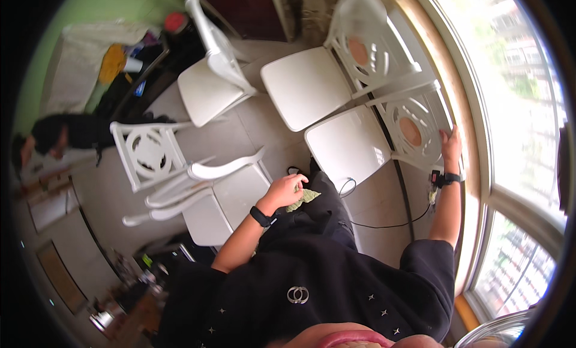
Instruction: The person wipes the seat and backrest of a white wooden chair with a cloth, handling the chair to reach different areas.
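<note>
My left hand has a crumpled light-green cloth in its fingers, above my dark trousers. Off to the right, my right hand grips the top rail of a white chair's openwork back, close to the window ledge. This chair has a glossy white seat and a tan oval in its back. Beside it stands a matching white chair. A thin cable runs from near my right wrist towards my leg.
More white chairs stand to the left, one upper, one with its back showing, others lower. A person in dark clothing is at the far left. The window ledge borders the right side.
</note>
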`<act>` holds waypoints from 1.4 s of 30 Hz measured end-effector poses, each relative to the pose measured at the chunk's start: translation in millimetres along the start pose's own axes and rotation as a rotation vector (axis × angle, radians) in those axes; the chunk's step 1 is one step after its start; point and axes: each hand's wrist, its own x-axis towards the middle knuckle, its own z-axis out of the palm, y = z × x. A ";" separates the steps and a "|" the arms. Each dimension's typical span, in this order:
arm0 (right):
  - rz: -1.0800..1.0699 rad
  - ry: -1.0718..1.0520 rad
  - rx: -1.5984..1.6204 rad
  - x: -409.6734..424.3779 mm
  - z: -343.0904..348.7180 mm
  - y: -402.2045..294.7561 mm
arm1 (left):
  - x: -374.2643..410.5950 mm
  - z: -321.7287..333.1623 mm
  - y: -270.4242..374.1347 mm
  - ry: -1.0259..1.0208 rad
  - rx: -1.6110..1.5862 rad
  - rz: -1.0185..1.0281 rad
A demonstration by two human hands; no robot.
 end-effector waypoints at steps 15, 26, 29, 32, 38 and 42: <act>0.304 0.147 0.010 -73.2 -9.5 -19.2 | 184.4 -36.3 30.9 -0.186 0.035 0.250; 0.219 0.262 0.078 -105.5 -1.5 -9.3 | 237.7 -32.0 5.3 -0.239 -0.046 0.146; 0.191 0.190 0.074 -113.1 0.6 4.3 | 229.2 -20.4 -26.8 -0.252 -0.061 0.031; 0.144 0.253 0.016 -122.7 9.6 6.2 | 219.2 -14.5 -56.2 -0.261 -0.060 -0.016; 0.151 0.306 -0.164 -118.3 19.2 29.4 | 202.6 11.8 -105.9 -0.315 0.178 -0.043; 0.295 0.460 -0.236 -93.1 61.0 52.2 | 202.9 21.1 -99.3 -0.256 0.246 -0.001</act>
